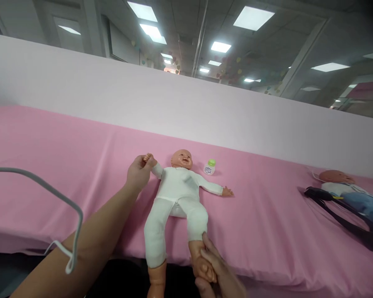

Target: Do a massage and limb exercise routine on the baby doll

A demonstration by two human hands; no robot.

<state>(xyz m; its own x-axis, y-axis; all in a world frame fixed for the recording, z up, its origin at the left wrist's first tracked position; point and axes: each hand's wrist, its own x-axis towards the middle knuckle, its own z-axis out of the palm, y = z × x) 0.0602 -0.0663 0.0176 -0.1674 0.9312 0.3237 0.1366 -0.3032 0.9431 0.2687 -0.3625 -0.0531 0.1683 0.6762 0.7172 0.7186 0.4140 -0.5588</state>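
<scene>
A baby doll (178, 186) in a white body lies on its back on the pink sheet (251, 231), head toward the wall, feet past the near edge. My left hand (139, 171) is closed around the doll's small hand at the left, with that arm raised outward. At the lower middle, my right hand (219, 269) grips the doll's foot (200, 260) on the right side, thumb and fingers around it. The doll's other arm is stretched out to the right, resting on the sheet. Its other foot (157, 279) hangs free near the bottom of the view.
A small clear bottle (209, 169) with a green cap stands beside the doll's head. At the far right lie a second doll (337, 177) and a black strap (338, 219). A grey-white cable (49, 186) loops across the left. A white wall (186, 103) topped with glass runs behind.
</scene>
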